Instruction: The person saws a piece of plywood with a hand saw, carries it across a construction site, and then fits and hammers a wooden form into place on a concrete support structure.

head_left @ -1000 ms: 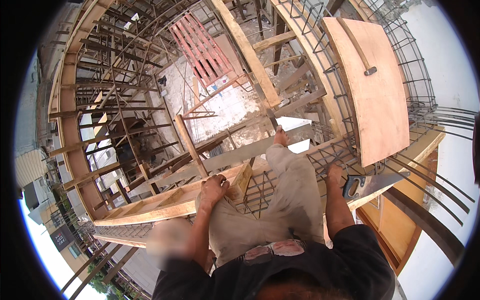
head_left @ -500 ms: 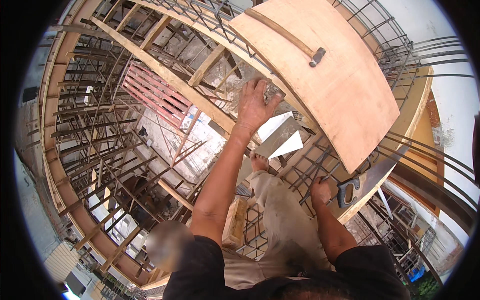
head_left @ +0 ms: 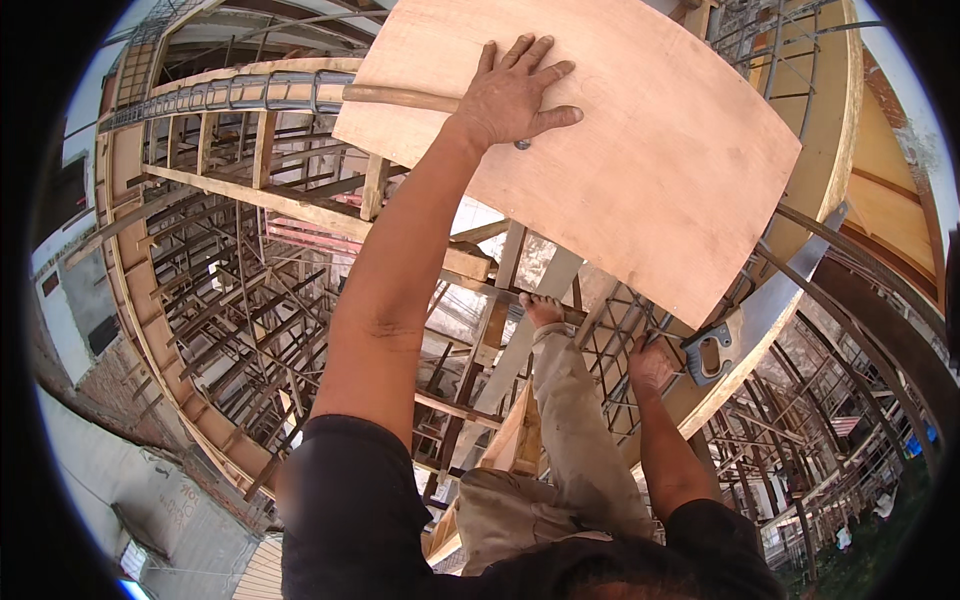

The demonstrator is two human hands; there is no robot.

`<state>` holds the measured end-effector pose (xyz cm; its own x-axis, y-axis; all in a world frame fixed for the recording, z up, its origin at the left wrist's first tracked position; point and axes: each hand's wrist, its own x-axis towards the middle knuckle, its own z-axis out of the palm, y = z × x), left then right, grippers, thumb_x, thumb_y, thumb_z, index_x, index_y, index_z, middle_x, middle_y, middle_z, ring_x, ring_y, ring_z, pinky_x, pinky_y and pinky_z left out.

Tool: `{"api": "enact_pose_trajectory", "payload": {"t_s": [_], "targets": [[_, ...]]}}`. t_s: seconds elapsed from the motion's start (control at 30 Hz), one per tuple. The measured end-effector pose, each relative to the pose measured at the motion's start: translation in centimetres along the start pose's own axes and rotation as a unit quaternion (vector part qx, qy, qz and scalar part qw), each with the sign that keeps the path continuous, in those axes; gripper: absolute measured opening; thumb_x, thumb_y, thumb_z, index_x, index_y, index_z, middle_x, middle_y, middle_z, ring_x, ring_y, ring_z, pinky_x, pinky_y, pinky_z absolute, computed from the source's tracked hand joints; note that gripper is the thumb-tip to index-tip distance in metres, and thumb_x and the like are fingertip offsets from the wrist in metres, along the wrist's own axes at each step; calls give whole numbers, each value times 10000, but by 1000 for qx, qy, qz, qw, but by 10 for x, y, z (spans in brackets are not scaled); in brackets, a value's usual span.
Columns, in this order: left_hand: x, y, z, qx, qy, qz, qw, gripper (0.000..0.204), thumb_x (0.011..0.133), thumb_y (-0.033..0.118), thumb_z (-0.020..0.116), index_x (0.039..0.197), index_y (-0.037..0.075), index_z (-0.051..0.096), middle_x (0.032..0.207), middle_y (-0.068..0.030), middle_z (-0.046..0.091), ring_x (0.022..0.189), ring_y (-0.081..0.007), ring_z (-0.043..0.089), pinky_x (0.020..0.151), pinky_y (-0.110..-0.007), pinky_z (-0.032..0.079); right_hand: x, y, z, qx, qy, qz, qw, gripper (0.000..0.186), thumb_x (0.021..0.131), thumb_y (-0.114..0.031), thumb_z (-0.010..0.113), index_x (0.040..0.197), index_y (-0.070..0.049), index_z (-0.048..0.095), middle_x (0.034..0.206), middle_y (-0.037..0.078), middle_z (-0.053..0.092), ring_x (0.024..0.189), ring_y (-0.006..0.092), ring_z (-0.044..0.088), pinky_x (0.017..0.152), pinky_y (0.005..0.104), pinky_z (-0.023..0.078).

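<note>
Plywood sheet (head_left: 640,170), 1 o'clock: pale pinkish wood, smooth, matt, faint grain. Hammer handle (head_left: 400,97), 11 o'clock: bare wood, worn smooth-looking. Handsaw (head_left: 785,292), 3 o'clock: flat metal blade, soft sheen; grip looks plastic, matt. Rebar cage (head_left: 612,365), 4 o'clock: dark steel, dull. Timber beam (head_left: 260,205), 10 o'clock: rough, matt. Trousers (head_left: 590,470), 5 o'clock: creased, stained cloth. Sleeve (head_left: 355,480), 7 o'clock: matt black fabric.

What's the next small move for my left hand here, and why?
Probably curl your left hand around the hammer: the hand lies partly over it on the plywood sheet, fingers spread, with the wooden handle showing left of the wrist.
</note>
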<state>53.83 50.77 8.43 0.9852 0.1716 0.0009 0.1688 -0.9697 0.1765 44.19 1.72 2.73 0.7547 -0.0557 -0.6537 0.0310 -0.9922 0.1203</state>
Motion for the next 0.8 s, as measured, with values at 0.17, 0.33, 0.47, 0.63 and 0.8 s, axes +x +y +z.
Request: {"api": "enact_pose_trajectory", "payload": {"t_s": [0.17,0.33,0.47,0.63,0.8], "targets": [[2,-3,-2,36,-11,14,999,729,866,676,574,1482,302,461,1613,-100,316,1513,-311,224,1200,-605,158,6,2,5,2,-5,-46,999,401,993,-393,453,1006,-20,600,822,250,707,778,436,700,739,533,544],[2,-4,-2,18,-23,34,999,658,887,573,614,1470,304,474,1610,-104,321,1508,-322,235,1186,-609,179,3,7,15,8,10,-55,998,353,976,-375,510,920,-42,611,733,197,704,682,391,702,669,495,562],[4,-7,2,22,-42,27,999,665,893,616,571,1483,337,446,1630,-85,275,1520,-311,199,1210,-594,130,1,0,9,14,-6,-29,999,318,975,-351,500,927,-54,603,707,205,694,679,396,702,653,494,565],[8,-6,-4,13,-48,30,998,665,874,587,607,1466,314,476,1619,-110,290,1514,-317,210,1200,-592,140,-1,4,21,50,26,-26,998,357,965,-386,515,817,-77,616,677,197,684,650,381,699,625,497,562],[12,-6,-5,5,-51,35,998,663,868,549,621,1463,291,480,1616,-134,285,1513,-336,201,1188,-602,132,-3,-5,9,48,-21,2,999,298,964,-330,502,897,-61,613,716,213,699,672,375,706,717,485,557]]}}
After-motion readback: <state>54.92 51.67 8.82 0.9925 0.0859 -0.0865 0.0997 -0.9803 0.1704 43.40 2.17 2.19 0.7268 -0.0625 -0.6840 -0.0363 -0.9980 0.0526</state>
